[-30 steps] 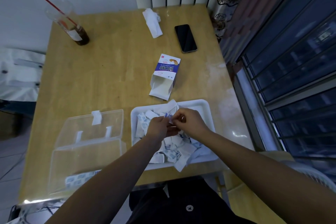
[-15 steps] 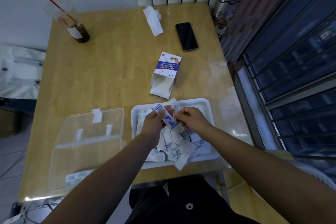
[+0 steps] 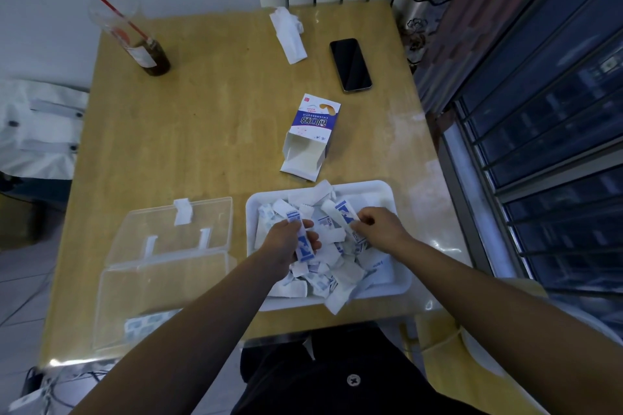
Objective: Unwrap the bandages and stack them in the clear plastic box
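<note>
Left hand (image 3: 288, 239): the fingers are curled round a blue-printed strip (image 3: 304, 246) of white paper, which stands roughly upright in the grip over the left half of the white tray (image 3: 364, 185).

Right hand (image 3: 381, 229): thumb and fingers pinch a second strip (image 3: 344, 214) of the same print. It tilts up and to the left, away from the knuckles, over the right half of the tray. The two strips are apart and do not touch. From this view I cannot tell whether a bandage is stuck to either one.

Under both hands the tray holds a loose pile of wrappers (image 3: 323, 276), white with blue marks, lying in all directions. One piece hangs over the near rim.

Clear plastic box (image 3: 151, 280): on the bench (image 3: 209, 131), just left of the tray. Its lid (image 3: 202, 219) is open and lies flat behind it. In the near left corner of the box I see flat bandages (image 3: 143, 325) with a blue pattern. The count is not readable through the plastic.

Beyond the tray an opened bandage carton (image 3: 312, 138) lies on its side with its mouth toward me. Farther back are a dark phone (image 3: 350, 64), face up, and a crumpled white tissue (image 3: 288, 34). At the far left corner stands a clear cup (image 3: 148, 50) with dark liquid at the bottom and a red straw (image 3: 101, 0).
</note>
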A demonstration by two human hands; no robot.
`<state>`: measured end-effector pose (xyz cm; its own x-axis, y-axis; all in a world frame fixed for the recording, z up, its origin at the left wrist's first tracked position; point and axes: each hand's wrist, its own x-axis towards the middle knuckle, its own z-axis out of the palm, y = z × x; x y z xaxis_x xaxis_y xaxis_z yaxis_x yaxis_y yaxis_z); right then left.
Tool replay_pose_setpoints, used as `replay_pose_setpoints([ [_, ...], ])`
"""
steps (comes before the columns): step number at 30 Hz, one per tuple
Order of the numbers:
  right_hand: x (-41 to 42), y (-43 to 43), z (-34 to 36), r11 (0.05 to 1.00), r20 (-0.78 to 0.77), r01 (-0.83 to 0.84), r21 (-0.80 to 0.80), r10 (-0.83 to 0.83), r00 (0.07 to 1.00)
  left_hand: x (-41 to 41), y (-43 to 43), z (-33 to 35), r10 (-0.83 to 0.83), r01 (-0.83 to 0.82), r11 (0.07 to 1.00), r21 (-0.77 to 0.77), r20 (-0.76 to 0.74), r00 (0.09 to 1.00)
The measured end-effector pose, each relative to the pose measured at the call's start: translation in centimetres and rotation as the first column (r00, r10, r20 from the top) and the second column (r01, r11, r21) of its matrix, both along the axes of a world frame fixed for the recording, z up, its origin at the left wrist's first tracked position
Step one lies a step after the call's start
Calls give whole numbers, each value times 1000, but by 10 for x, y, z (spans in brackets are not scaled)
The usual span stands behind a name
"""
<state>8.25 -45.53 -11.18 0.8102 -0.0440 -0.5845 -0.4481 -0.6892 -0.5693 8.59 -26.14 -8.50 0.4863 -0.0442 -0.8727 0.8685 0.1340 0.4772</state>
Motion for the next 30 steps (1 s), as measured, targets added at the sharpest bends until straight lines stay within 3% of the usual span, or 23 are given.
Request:
replay_pose_setpoints([
  [3, -3, -9, -1, 994, 44, 106, 8, -106, 993, 4, -4, 0, 7, -7, 1000, 21, -2, 1000],
  [7, -4, -10, 2, 927, 15, 259, 272, -274, 962, 5, -13, 3, -8, 8, 1000, 14, -14, 1000],
  [19, -4, 23, 19, 877, -89, 207, 433, -187, 978, 0, -16, 2, -6, 13, 998, -69, 99, 995],
  [26, -3, 29, 25, 890, -94, 156, 428, -128, 987, -2, -10, 1, 6, 18, 993, -119, 199, 980],
  [30, -4, 31, 25, 878, -79, 172, 447, -153, 985, -1, -10, -2, 27, -31, 999, 12, 240, 970],
])
